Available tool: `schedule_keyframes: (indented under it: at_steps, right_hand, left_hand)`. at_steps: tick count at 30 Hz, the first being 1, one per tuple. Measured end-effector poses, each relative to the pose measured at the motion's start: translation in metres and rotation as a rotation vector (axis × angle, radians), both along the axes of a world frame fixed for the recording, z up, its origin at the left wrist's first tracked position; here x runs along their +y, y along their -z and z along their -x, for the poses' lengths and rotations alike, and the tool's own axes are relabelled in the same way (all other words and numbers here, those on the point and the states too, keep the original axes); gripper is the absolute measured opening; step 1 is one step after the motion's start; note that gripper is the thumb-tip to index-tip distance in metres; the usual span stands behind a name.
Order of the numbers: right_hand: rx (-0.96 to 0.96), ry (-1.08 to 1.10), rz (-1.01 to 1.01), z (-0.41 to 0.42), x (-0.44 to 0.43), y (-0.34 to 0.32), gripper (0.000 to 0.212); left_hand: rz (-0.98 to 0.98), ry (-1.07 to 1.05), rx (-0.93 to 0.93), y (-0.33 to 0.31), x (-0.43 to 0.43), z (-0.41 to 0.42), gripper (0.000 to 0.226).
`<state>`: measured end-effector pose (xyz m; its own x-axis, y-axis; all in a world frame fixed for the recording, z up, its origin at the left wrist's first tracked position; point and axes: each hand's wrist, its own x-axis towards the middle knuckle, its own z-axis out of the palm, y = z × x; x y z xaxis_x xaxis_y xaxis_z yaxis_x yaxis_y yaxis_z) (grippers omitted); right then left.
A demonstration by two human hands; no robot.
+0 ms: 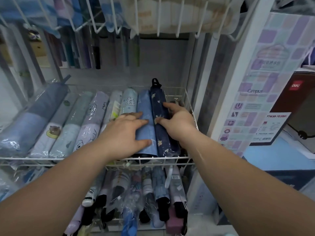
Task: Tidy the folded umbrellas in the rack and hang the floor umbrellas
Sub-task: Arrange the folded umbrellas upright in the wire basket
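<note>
Head view. A white wire rack (81, 158) w/ several tiers is seen from above. On the mid tier, folded umbrellas in clear sleeves are laid side by side, running near to far.

The left grip (126, 132) is laid flat on the light-blue umbrella (144, 103), fingers spread and straight; nothing is clasped. The navy umbrella (157, 99), w/ a pale flower print, lies just right of the light-blue one & touches it. Its black strap loop points to the far side. It is the last one on the right of the row.

The right grip (177, 121) is set on the navy umbrella: thumb pressed on top, forefinger stretched along it, so the umbrella is pinched between the two. The other fingers are hidden.

Left of the hands, a lilac umbrella (97, 109) & a big blue umbrella (32, 123) are lined up in the same row. The lower tier is packed w/ more umbrellas (160, 184), black handles at the near end. At right, a pastel poster (265, 92) marked "Campus" & a red box (294, 86) are seen.
</note>
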<state>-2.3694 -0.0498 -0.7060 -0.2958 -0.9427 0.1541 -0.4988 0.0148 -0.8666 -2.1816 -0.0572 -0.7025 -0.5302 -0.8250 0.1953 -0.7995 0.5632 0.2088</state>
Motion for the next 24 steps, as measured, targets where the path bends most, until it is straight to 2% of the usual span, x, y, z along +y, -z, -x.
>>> schedule_keyframes:
  at_steps: [5,11,15,19,21,24]
  right_hand:
    - [0.192,0.036,-0.076,-0.003,0.007,0.005,0.062]
    - [0.329,0.025,-0.108,-0.008,0.005,0.008,0.062]
    - [0.45,0.059,-0.116,-0.013,0.0,-0.004,0.065]
    - [0.484,0.054,0.089,-0.042,-0.004,-0.031,0.06]
    - [0.44,-0.016,0.122,-0.069,-0.013,-0.037,0.056]
    - [0.333,-0.155,0.111,-0.117,-0.028,-0.04,0.049]
  left_hand:
    - [-0.03,0.032,0.095,0.008,-0.004,-0.004,0.081]
    - [-0.009,0.045,0.068,0.008,-0.008,-0.004,0.088]
    - [0.003,0.05,0.179,0.003,-0.001,-0.016,0.078]
    - [0.133,-0.127,0.313,-0.011,-0.001,-0.059,0.067]
    - [0.231,-0.26,0.282,-0.02,-0.006,-0.089,0.057]
    - [0.352,-0.46,0.127,-0.029,-0.014,-0.137,0.049]
